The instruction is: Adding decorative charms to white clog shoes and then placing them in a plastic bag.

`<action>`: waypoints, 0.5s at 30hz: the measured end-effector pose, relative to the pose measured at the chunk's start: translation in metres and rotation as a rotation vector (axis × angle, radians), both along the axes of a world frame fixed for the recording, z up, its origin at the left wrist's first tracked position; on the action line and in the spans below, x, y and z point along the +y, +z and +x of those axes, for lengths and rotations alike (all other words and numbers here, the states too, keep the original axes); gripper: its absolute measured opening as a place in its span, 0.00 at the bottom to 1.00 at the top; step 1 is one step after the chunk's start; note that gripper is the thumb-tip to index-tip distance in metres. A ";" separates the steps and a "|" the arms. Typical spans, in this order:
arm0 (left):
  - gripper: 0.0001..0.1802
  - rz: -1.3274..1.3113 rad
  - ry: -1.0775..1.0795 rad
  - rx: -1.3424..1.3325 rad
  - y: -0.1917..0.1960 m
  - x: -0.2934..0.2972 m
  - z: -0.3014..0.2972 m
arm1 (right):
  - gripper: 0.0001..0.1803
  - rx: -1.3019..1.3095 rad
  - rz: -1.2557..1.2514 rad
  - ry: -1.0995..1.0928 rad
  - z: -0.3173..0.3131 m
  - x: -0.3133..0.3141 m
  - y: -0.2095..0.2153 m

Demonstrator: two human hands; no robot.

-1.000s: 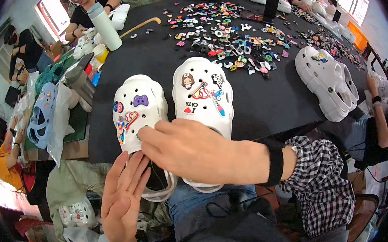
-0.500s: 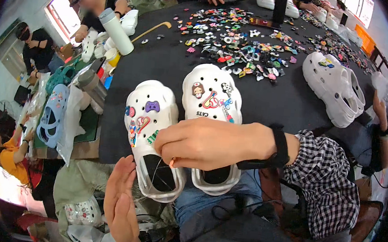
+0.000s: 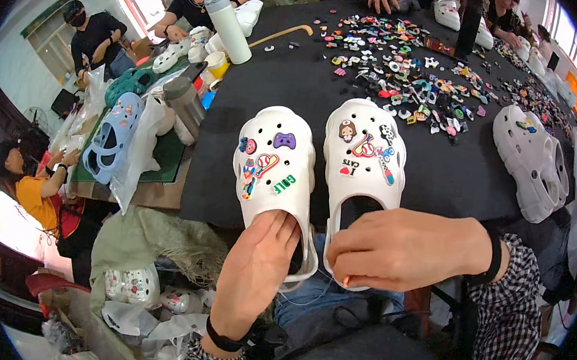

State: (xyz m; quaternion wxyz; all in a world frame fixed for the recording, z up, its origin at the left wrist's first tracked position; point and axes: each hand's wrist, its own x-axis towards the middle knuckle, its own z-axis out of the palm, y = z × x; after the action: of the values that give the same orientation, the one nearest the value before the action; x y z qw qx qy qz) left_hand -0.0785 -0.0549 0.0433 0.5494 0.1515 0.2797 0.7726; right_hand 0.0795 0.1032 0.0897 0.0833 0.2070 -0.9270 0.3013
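Two white clogs lie side by side before me, toes pointing away. The left white clog (image 3: 281, 128) bears a purple game controller charm, a baseball charm and green lettering. On the right white clog (image 3: 368, 115) are a nurse figure, a baseball charm and a bandage-like strip. My left hand (image 3: 253, 273) reaches into the left clog's foot opening, fingers stretched forward and their tips hidden under the upper. My right hand (image 3: 402, 248) is closed over the right clog's heel, fingers pinched. A thin clear line (image 3: 319, 296) trails by its fingertips, beside a small orange spot.
Many colourful charms (image 3: 408, 67) cover the far part of the black table (image 3: 214, 167). Another white pair (image 3: 527, 160) stands at the right. A pale bottle (image 3: 228, 27), a steel flask (image 3: 184, 102) and a blue clog (image 3: 112, 137) are on the left. Other people work around.
My left hand has moved from beside the left clog into its opening. My right hand has shifted right, from the left clog to the right clog's heel. The view has turned slightly.
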 end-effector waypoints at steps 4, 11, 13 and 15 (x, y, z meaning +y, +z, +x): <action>0.18 0.005 0.030 -0.091 -0.011 0.013 -0.002 | 0.07 -0.098 -0.059 0.047 0.000 -0.003 -0.004; 0.19 -0.012 0.193 -0.129 -0.020 0.041 0.010 | 0.08 -0.095 -0.029 0.067 0.015 -0.028 -0.004; 0.19 -0.011 0.241 -0.038 -0.036 0.036 0.005 | 0.08 -0.062 0.024 0.021 0.016 -0.035 0.001; 0.20 -0.004 0.302 -0.177 -0.027 0.033 0.010 | 0.09 -0.020 0.078 -0.043 0.021 -0.037 0.010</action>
State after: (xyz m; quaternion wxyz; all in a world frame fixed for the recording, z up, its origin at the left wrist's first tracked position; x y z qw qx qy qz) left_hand -0.0681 -0.0216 0.0163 0.4499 0.0381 0.2515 0.8561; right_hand 0.1008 0.0658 0.0998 0.0723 0.1871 -0.9431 0.2652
